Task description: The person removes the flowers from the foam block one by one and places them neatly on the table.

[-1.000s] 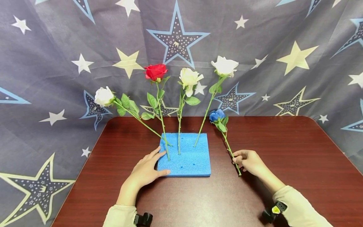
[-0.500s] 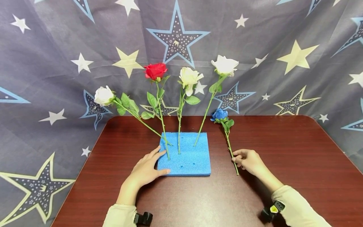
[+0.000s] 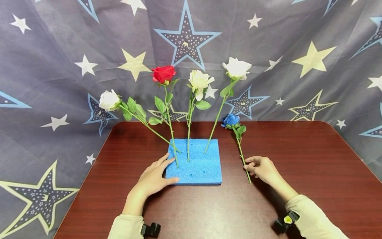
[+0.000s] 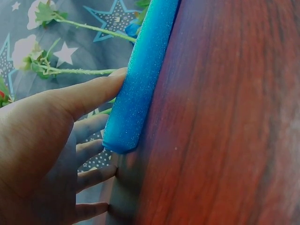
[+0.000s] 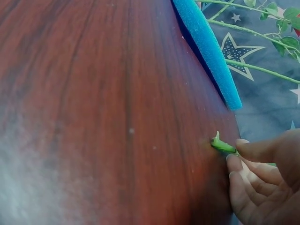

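Note:
A blue rose (image 3: pixel 231 120) with green leaves slants over the right half of the table, its bloom toward the back. Near the stem's lower end, my right hand (image 3: pixel 262 169) pinches it between thumb and fingers; the cut stem tip (image 5: pixel 222 144) pokes out past them in the right wrist view. My left hand (image 3: pixel 153 176) lies spread along the left side of a blue foam block (image 3: pixel 206 179). Its thumb (image 4: pixel 101 91) touches the block in the left wrist view, and the other fingers are extended. A red rose (image 3: pixel 163 74) stands in the foam.
Also stuck in the block are a left-leaning white rose (image 3: pixel 109 100), a cream rose (image 3: pixel 199 83) and a right-leaning white rose (image 3: pixel 237 68). Small holes show in the foam's front part. Behind the brown table (image 3: pixel 298 146) hangs a grey star-patterned curtain (image 3: pixel 218 20).
The blue rose has turned in my right hand, so its bloom and leaves face differently and its stem stands slightly steeper. My left hand has stayed on the foam block.

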